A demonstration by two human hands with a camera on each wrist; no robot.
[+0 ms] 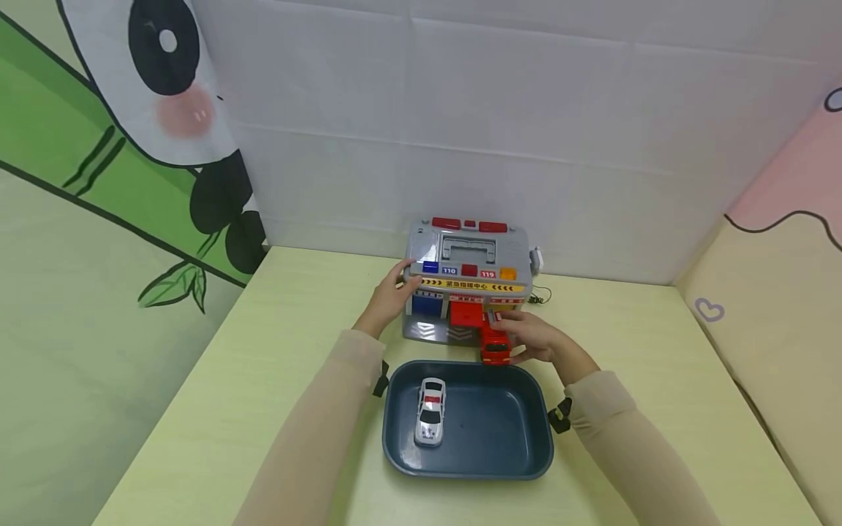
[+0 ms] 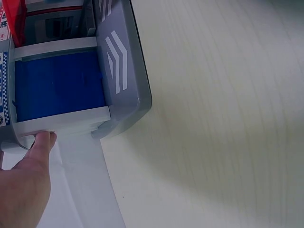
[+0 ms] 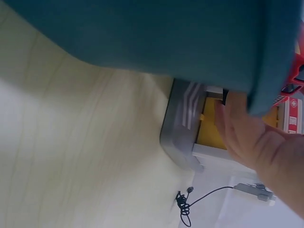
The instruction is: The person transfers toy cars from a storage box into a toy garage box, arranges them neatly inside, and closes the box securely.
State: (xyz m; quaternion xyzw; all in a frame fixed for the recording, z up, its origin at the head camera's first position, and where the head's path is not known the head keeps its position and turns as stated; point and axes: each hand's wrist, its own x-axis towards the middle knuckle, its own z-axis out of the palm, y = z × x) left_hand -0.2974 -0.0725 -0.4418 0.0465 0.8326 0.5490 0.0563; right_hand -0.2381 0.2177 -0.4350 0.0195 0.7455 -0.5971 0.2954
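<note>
A grey toy rescue station (image 1: 490, 237) stands against the white backdrop. My left hand (image 1: 387, 301) rests at its left front corner; the left wrist view shows a fingertip touching the white side wall, beside the blue garage door (image 2: 59, 85). The middle bay's red door (image 1: 465, 314) is raised. My right hand (image 1: 534, 336) holds a red toy fire truck (image 1: 495, 345) in front of the station, fingers on its top and right side. The truck lies above the far rim of a dark blue tray (image 1: 487, 467). In the right wrist view, the tray hides part of this hand.
A white toy police car (image 1: 430, 413) sits in the left part of the tray. On the station's right side hangs a white-grey piece (image 1: 536, 261) with a bundled black cord (image 3: 184, 204). Decorated cloth walls border the pale table (image 1: 230, 409).
</note>
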